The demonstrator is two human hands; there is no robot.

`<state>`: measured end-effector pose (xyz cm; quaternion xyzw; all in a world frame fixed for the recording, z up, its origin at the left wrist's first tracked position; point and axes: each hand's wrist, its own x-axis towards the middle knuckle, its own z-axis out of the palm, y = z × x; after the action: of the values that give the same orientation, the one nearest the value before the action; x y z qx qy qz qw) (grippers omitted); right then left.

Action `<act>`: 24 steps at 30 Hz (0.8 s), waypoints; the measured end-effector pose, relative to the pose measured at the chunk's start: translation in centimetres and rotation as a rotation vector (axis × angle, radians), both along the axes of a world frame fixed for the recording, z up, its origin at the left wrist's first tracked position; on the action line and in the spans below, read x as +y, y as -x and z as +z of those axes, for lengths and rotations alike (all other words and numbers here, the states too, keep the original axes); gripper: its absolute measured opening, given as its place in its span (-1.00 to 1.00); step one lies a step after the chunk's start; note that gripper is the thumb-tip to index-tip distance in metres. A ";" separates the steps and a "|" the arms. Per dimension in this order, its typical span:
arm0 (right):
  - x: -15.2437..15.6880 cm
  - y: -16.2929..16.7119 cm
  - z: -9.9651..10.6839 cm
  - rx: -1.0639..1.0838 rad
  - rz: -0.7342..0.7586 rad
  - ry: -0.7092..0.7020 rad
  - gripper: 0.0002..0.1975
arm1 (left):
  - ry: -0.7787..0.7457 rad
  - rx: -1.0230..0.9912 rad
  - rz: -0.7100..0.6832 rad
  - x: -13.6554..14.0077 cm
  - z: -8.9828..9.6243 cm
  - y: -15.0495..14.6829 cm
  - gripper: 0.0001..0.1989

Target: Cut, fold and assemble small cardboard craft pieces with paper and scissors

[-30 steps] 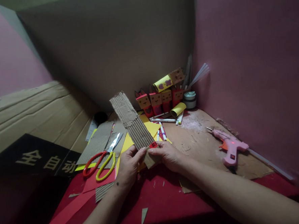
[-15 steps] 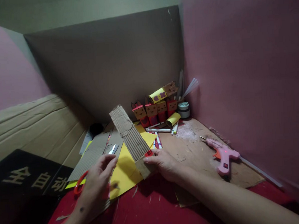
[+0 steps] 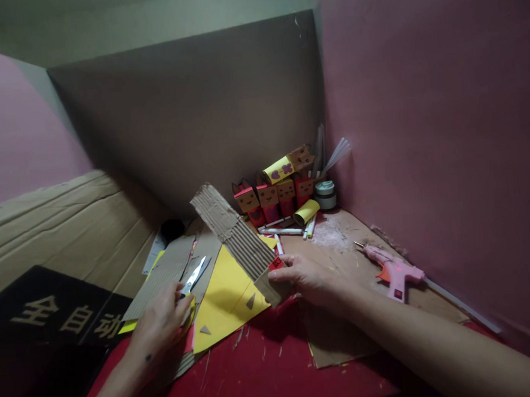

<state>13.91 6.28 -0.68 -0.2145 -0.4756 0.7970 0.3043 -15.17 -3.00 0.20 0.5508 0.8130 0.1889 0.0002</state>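
Observation:
My right hand (image 3: 308, 277) is closed on the lower end of a corrugated cardboard strip (image 3: 245, 247), which tilts up and to the left. Part of the strip's face is torn, and a red patch shows by my thumb. My left hand (image 3: 162, 315) has its fingers closed around a pair of scissors (image 3: 194, 277), whose blades point up and away; the handles are mostly hidden by the hand. Beneath the strip lies yellow paper (image 3: 220, 306), with small cardboard triangles (image 3: 251, 301) resting on it.
A pink glue gun (image 3: 397, 271) lies at the right. Against the back stand several box-headed cardboard figures (image 3: 268, 195), near a yellow tube (image 3: 307, 211), markers (image 3: 281, 231) and a lidded jar (image 3: 325, 195). Corrugated sheets (image 3: 162, 276) lie left on the red cloth (image 3: 267, 378).
My left hand has closed around the scissors, and their red handle has dropped from sight. The cardboard strip in my right hand has shifted slightly right. Small triangles now show on the yellow paper.

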 end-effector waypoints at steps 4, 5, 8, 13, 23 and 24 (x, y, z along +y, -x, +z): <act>0.3 -1.0 -0.2 0.004 0.034 0.025 -0.62 | -0.086 -0.346 -0.158 0.6 2.0 -4.7 -0.59; 0.3 -1.2 -0.3 0.004 0.060 0.017 -0.61 | -0.084 -0.495 -0.208 0.9 2.4 -6.2 -0.55; 0.1 -1.5 -0.4 0.024 0.140 -0.028 -0.61 | -0.076 -0.887 -0.343 2.2 2.9 -10.3 -0.61; -0.2 -1.6 -0.4 -0.008 0.105 -0.016 -0.65 | -0.240 -1.079 -0.370 3.7 2.1 -13.5 -0.68; -1.2 -1.4 0.1 0.014 0.005 0.097 -0.47 | -0.559 -1.193 -0.196 3.7 1.5 -12.9 -0.68; -1.3 -1.3 -0.1 0.008 -0.003 0.091 -0.40 | -0.585 -1.209 -0.172 3.7 1.6 -12.8 -0.68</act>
<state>15.24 4.98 -0.76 -0.2256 -0.4374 0.8181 0.2974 -2.41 0.72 1.80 0.3882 0.5385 0.6755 0.3209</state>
